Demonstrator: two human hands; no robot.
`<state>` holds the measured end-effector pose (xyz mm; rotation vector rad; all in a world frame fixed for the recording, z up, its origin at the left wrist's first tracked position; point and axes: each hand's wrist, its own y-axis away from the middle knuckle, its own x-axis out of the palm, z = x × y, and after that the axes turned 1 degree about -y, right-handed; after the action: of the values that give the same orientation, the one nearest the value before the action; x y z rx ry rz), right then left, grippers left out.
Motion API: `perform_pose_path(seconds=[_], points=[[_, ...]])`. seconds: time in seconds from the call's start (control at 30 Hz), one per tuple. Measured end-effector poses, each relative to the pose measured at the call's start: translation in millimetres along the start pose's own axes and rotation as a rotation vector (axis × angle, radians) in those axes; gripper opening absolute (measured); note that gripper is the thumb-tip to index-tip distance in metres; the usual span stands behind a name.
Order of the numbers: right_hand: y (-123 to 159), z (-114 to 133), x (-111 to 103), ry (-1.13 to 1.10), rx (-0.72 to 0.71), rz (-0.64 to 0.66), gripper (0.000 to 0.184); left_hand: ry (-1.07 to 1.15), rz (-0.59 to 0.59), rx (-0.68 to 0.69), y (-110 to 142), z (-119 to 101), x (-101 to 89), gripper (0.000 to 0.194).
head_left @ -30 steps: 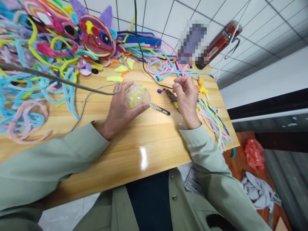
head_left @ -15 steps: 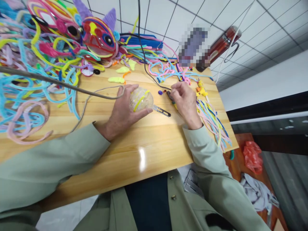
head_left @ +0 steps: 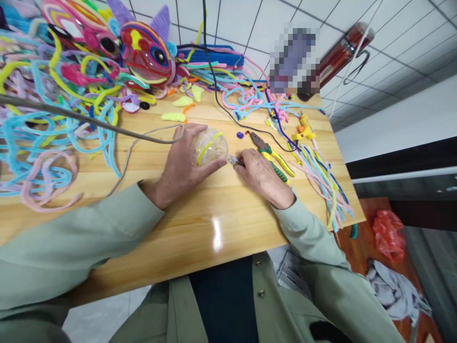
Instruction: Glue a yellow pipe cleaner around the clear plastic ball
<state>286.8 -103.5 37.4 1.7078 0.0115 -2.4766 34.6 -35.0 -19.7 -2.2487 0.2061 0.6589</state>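
Observation:
My left hand [head_left: 183,164] is closed round a clear plastic ball [head_left: 210,148] with yellow strips on it, resting at the tabletop. Right of the ball, my right hand [head_left: 259,174] has its fingers on a pair of small thread snips [head_left: 233,160]. The metal end of the snips points at the ball, and most of the rest is hidden under the fingers. Just beyond my right hand lie pliers [head_left: 271,155] with yellow and green handles. A small dark blue piece [head_left: 240,135] lies near their jaws.
Coloured pipe cleaners [head_left: 71,128] heap up at the left, below a colourful fish-like craft figure [head_left: 148,55]. A yellow glue gun [head_left: 303,132] and more pipe cleaners [head_left: 328,181] lie right. Black cable [head_left: 217,97] crosses the table; a red flask [head_left: 342,55] stands behind.
My right hand has moved from over the pliers down and left onto the thread snips, uncovering the pliers. My left hand keeps its hold on the ball. The view has shifted slightly.

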Motion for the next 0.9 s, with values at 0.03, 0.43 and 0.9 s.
perform_pose_path(seconds=[0.03, 0.43, 0.9], points=[[1.3, -2.3, 0.6, -0.005, -0.009, -0.01, 0.009, 0.007, 0.006, 0.008, -0.5, -0.8, -1.2, 0.072], [9.0, -0.7, -18.3, -0.961, 0.016, -0.131, 0.051, 0.039, -0.008, 0.017, 0.3, -0.6, 2.9, 0.089], [8.3, 29.5, 1.5, -1.195, 0.052, 0.054, 0.06, 0.024, -0.01, 0.106, 0.0, 1.0, 7.2, 0.094]])
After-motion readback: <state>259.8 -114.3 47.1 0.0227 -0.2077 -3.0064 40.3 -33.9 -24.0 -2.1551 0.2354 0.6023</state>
